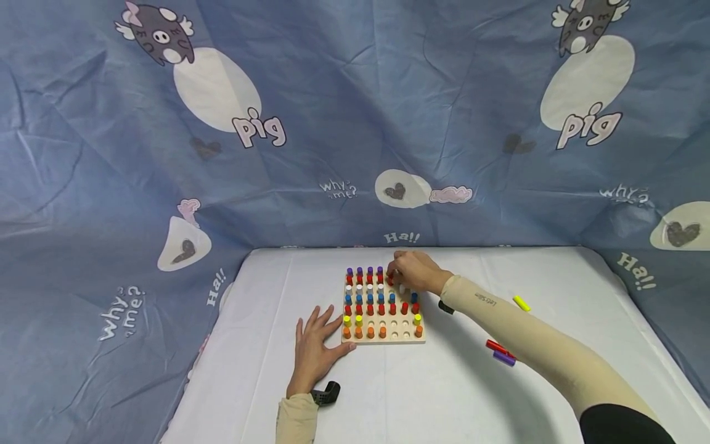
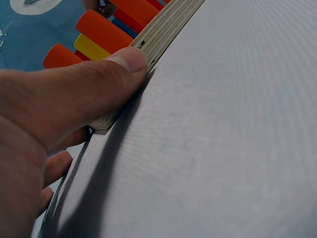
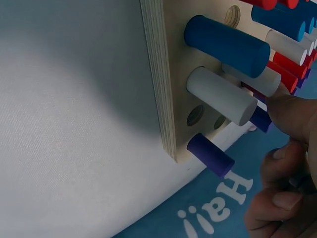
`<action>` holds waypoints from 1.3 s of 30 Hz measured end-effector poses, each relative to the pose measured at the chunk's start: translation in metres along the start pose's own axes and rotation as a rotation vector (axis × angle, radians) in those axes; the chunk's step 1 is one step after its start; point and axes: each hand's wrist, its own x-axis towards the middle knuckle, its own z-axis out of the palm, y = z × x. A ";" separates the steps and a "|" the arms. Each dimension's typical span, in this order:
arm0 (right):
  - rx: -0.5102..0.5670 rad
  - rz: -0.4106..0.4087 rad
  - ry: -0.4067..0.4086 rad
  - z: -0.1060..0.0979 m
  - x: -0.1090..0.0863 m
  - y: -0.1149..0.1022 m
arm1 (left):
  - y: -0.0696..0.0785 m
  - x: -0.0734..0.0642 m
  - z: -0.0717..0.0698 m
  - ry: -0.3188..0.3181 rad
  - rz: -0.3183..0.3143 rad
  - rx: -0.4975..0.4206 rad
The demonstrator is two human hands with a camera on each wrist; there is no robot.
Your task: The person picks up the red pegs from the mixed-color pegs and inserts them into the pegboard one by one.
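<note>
A wooden pegboard (image 1: pixel 383 340) stands on the white table with rows of coloured cylindrical pegs. My left hand (image 1: pixel 315 350) braces its near left corner: the thumb (image 2: pixel 106 82) presses the front edge, while the spread fingers lie along the left side. At the back of the board my right hand (image 1: pixel 417 271) has curled fingers and pinches what looks like a red peg (image 1: pixel 391 281), whose upper end is hidden by the thumb. Beside it stand a purple peg (image 3: pixel 260 119) and white pegs (image 3: pixel 222 95). A corner purple peg (image 3: pixel 210 154) and a blue peg (image 3: pixel 227 45) stand nearby.
Right of the board lie a loose yellow peg (image 1: pixel 521 303), a red peg (image 1: pixel 497 347) and a purple peg (image 1: pixel 504 358), partly beside the right sleeve (image 1: pixel 532 330). A blue printed cloth (image 1: pixel 333 123) hangs behind the table (image 1: pixel 249 345).
</note>
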 end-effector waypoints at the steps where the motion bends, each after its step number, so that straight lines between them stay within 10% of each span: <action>1: 0.002 0.001 -0.005 -0.001 0.000 0.000 | 0.000 0.000 0.000 0.000 -0.002 -0.003; 20: -0.042 -0.035 -0.021 -0.026 -0.032 0.013 | -0.001 -0.002 0.001 0.017 0.005 0.001; 32: -0.077 0.120 -0.339 -0.081 -0.114 0.024 | 0.001 0.001 0.000 -0.002 -0.006 0.006; 39: -0.020 0.224 -0.435 -0.077 -0.150 0.027 | 0.000 -0.001 0.000 0.003 -0.004 0.008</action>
